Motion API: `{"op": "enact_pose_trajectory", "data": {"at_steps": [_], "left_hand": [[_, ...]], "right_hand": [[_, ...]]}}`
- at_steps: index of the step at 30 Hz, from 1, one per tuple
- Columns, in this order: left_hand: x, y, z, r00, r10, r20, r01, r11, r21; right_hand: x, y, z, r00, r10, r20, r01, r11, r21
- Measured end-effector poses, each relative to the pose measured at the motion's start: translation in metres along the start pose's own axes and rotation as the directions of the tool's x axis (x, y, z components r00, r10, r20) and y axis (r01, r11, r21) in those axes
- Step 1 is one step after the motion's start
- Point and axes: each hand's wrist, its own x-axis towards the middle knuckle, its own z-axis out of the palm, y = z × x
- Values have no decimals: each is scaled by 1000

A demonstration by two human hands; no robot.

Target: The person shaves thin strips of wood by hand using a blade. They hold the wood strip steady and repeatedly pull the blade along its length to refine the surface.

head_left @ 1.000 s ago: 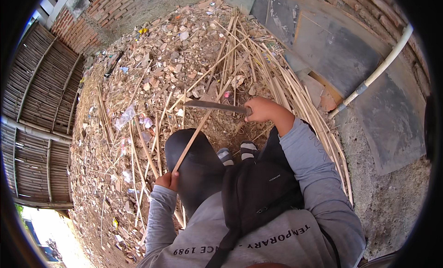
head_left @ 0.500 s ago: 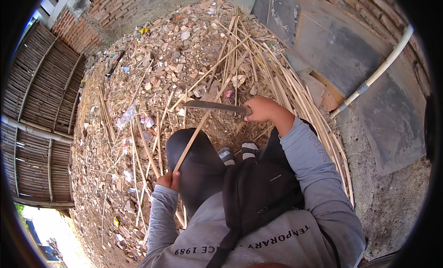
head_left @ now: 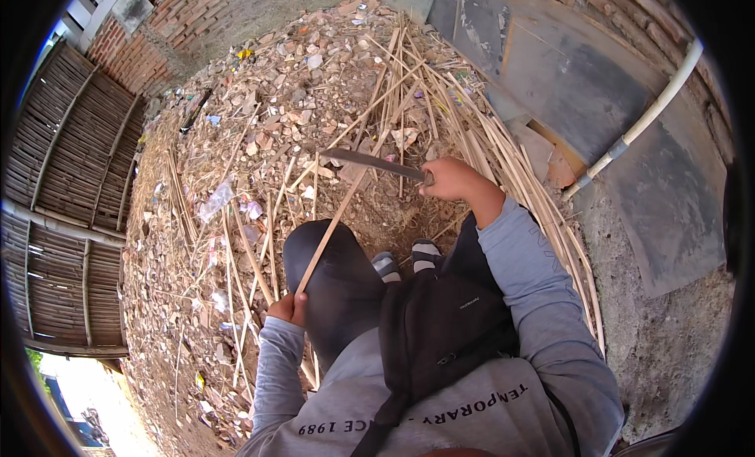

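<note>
My right hand (head_left: 451, 178) is closed around the handle of a machete. The machete's long dark blade (head_left: 373, 162) points left and slightly away from me, over or against a bamboo strip (head_left: 330, 241); I cannot tell whether they touch. That pale strip runs from beside my left knee up toward the far pile. Its near end is gripped by my left hand (head_left: 289, 308), closed next to my left thigh.
Long bamboo strips (head_left: 519, 166) lie heaped ahead and to my right. More strips (head_left: 244, 276) lie to my left on ground strewn with rubble and litter. Dark sheets (head_left: 582, 87) and a white pipe (head_left: 657, 111) line the right side. A woven bamboo wall (head_left: 63, 158) stands at left.
The machete's tip has swung up and away, and my right hand has moved slightly farther out and to the right. My left hand and the strip stay nearly still.
</note>
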Motion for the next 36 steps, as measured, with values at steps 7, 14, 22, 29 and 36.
{"op": "enact_pose_trajectory", "data": {"at_steps": [7,14,22,29,36], "left_hand": [[2,-7,3,999,11,-36,-8,998,60],[0,2,0,1000,11,-17,-11,1000,5],[0,3,0,1000,-2,-31,2,1000,-8],[1,2,0,1000,-12,-21,12,1000,12],[-1,5,-1,1000,-3,-28,2,999,-34]], "right_hand": [[-1,-6,-7,997,55,60,-59,996,70],[-1,5,-7,994,75,-84,-72,997,42],[4,0,6,995,-75,66,69,994,88],[7,6,7,999,2,34,-8,988,155],[9,9,6,998,-32,47,24,986,165]]}}
